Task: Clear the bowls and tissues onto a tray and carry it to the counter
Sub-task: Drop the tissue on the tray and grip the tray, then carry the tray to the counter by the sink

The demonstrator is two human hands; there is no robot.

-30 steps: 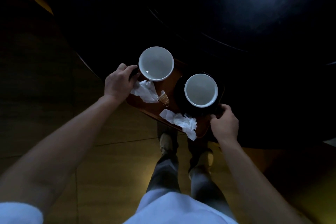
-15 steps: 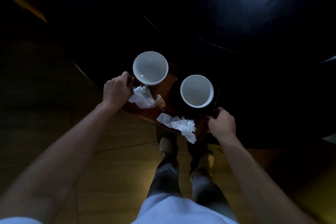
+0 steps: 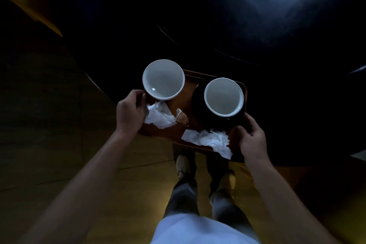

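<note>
The tray [image 3: 190, 132] is coming back off the dark worktop [image 3: 257, 45], its near edge now hanging over the floor [image 3: 59, 144] more than a second ago. The left hand [image 3: 130, 113] is closing round its left end and the right hand [image 3: 251, 138] is gripping its right corner. Both bowls [image 3: 163, 79] and both tissues [image 3: 158, 117] are lying on it, so loading looks finished and carrying is beginning.
</note>
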